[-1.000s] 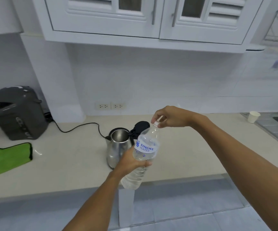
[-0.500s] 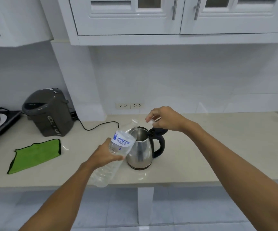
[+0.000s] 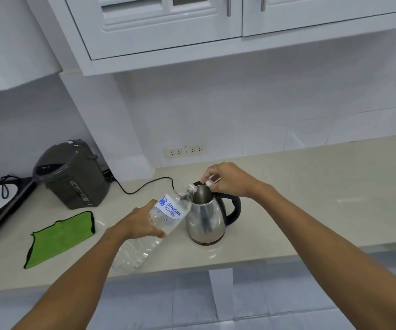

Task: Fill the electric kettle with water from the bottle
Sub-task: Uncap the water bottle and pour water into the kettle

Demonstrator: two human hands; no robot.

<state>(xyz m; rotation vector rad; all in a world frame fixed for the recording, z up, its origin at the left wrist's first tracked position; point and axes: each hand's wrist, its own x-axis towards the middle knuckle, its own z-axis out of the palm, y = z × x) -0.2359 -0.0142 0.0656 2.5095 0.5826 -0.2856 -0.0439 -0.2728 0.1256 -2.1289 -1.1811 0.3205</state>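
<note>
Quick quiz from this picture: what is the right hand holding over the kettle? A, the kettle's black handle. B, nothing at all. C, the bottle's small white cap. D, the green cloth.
C: the right hand pinches a small white cap above the open kettle, while the left hand tilts the water bottle with its mouth at the kettle's rim.

On the desk (image 3: 311,198) in front of you, the kettle (image 3: 205,217) stands at centre. The bottle (image 3: 166,215) leans in from its 8 o'clock, neck over the rim. The cloth (image 3: 59,236) lies at 9 o'clock, the water boiler (image 3: 73,173) at 10, the wall sockets (image 3: 186,151) at 12.
</note>
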